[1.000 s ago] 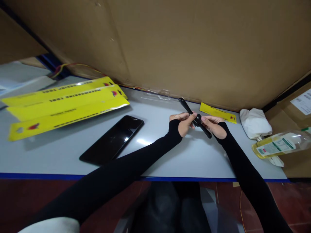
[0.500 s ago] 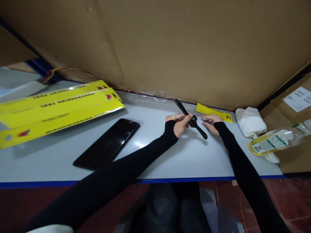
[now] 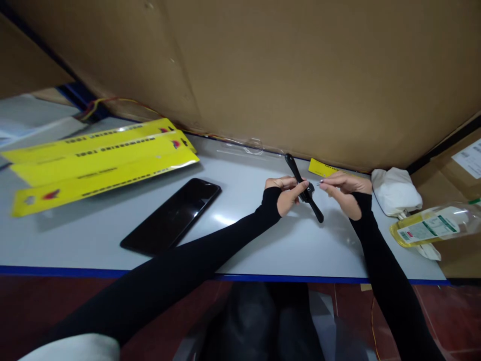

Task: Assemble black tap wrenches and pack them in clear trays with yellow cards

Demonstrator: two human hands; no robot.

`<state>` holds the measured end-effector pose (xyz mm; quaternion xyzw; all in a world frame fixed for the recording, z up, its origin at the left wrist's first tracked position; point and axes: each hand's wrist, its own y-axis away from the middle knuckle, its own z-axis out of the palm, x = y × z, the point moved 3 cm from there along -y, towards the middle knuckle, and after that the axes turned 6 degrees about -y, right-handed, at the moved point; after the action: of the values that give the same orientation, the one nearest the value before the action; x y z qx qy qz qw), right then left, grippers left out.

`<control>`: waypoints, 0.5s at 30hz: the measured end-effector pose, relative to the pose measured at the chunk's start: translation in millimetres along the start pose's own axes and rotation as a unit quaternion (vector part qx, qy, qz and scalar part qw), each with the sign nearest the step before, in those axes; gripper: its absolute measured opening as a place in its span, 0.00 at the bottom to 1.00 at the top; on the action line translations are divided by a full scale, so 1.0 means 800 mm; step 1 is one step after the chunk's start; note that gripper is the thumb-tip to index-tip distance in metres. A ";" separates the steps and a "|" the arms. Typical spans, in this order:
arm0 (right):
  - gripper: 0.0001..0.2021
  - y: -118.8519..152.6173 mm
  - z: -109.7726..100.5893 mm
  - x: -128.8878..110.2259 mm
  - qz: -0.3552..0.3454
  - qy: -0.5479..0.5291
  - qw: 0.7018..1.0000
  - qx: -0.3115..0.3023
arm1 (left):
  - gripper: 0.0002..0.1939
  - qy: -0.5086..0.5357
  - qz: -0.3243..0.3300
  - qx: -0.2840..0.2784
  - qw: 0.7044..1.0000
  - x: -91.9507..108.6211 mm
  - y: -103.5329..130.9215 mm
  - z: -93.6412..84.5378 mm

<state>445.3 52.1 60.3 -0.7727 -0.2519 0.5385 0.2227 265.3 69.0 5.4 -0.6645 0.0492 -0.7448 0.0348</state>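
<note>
A black spokeshave (image 3: 316,210) with two long handles is held near its middle by my left hand (image 3: 287,193), thumb on top, tilted above the table. Just to its right, my right hand (image 3: 343,189) is closed in a pinch, thumb against forefinger. A small shiny tip shows at those fingertips, too small to name. The pinch is close to the spokeshave's centre body but apart from it. Behind the right hand lies a yellow card (image 3: 319,167), partly covered by that hand.
Several yellow printed cards (image 3: 101,173) overlap at the left of the grey table (image 3: 255,245). A black phone (image 3: 173,215) lies nearer. On the right are a white cloth bundle (image 3: 396,193) and a bottle of yellow liquid (image 3: 432,223). A cardboard wall (image 3: 285,75) stands behind.
My right hand has come away from beside the yellow card and closed into a pinch near the spokeshave, with a small shiny tip showing. My left hand still holds the spokeshave.
</note>
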 end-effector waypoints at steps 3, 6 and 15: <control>0.10 0.003 0.012 -0.006 -0.046 0.056 0.996 -0.055 | 0.18 0.012 -0.011 0.011 1.000 -0.002 -0.001 0.000; 0.13 0.007 0.015 0.001 -0.038 0.111 0.992 -0.049 | 0.18 0.009 -0.016 0.017 1.000 -0.004 0.000 0.000; 0.17 0.015 0.024 0.013 0.218 -0.039 0.974 -0.057 | 0.15 -0.041 0.015 0.003 0.999 0.006 0.013 0.004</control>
<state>432.2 50.7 39.4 -0.7986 -0.1165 0.5888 0.0454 267.8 58.0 9.0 -0.6935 0.0551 -0.7166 0.0497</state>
